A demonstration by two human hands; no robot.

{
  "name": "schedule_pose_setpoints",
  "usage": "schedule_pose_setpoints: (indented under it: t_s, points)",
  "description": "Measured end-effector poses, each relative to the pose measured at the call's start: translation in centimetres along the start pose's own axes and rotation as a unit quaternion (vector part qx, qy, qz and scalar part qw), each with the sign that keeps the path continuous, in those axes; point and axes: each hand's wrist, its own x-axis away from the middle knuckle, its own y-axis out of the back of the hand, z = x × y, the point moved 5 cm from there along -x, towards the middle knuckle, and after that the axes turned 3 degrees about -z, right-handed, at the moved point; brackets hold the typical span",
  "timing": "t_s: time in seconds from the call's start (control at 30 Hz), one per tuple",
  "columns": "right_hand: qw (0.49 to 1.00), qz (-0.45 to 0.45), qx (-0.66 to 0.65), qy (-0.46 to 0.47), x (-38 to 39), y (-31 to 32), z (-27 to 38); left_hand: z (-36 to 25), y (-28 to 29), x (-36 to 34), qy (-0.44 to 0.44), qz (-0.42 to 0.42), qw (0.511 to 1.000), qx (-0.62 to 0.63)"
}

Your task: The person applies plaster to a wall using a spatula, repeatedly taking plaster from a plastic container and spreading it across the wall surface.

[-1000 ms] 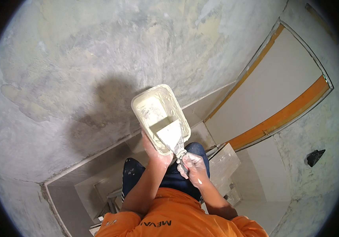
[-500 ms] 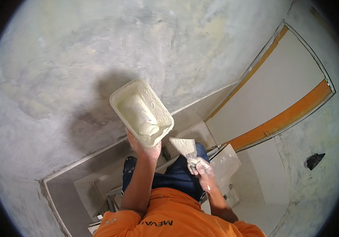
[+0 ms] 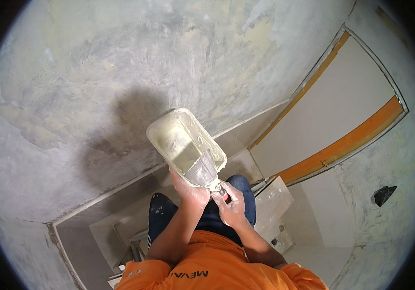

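My left hand (image 3: pixel 190 190) is closed on the near end of a white rectangular tub (image 3: pixel 163 131), holding it up from beneath. Pale, creamy filler coats the tub's inner walls and lies in it. In my right hand (image 3: pixel 232 203) is a putty knife (image 3: pixel 202 170) with a wide grey blade and a partly red handle, gripped by the handle. Its blade reaches over the tub's near end, at the rim. Whether the blade's edge touches the filler I cannot tell. White smears cover the fingers of both hands.
A patchy grey plastered wall (image 3: pixel 72 72) rises in front, with the tub's shadow on it. To the right is a white panel with an orange border (image 3: pixel 343 147). A dark pointed object (image 3: pixel 385 195) sits on the right wall. A stained board (image 3: pixel 274 200) lies beside my knee.
My right hand has brought the putty knife up and left, from beside the tub to over its near end. The tub has shifted slightly right and nearer to me.
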Motion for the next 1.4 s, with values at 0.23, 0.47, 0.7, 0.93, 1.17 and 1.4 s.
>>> schedule_pose_setpoints:
  t_s: [0.23,0.47,0.7,0.93,1.17,1.4]
  points:
    - [0.999,-0.011,-0.005,-0.030,1.6,3.0,-3.2,-3.2,-1.1,-1.1,-0.035,-0.014,0.998,-0.051]
    - [0.991,-0.053,0.082,-0.092,3.2,6.8,-2.5,-5.4,1.2,-2.5,-0.095,0.018,0.994,-0.048]
    - [0.989,0.009,0.115,-0.090,0.6,9.9,5.7,-7.2,-1.3,-2.8,-0.076,0.181,0.973,-0.120]
    - [0.947,0.121,0.187,-0.234,0.5,8.2,7.6,-6.0,2.7,-4.6,-0.047,0.046,0.973,-0.222]
    - [0.940,0.111,0.320,-0.037,-0.5,5.7,8.5,-4.2,4.6,-5.5,0.051,0.004,0.940,-0.337]
    - [0.882,0.262,0.389,-0.051,-4.8,4.7,5.4,0.7,3.6,-5.7,0.255,0.007,0.909,-0.329]
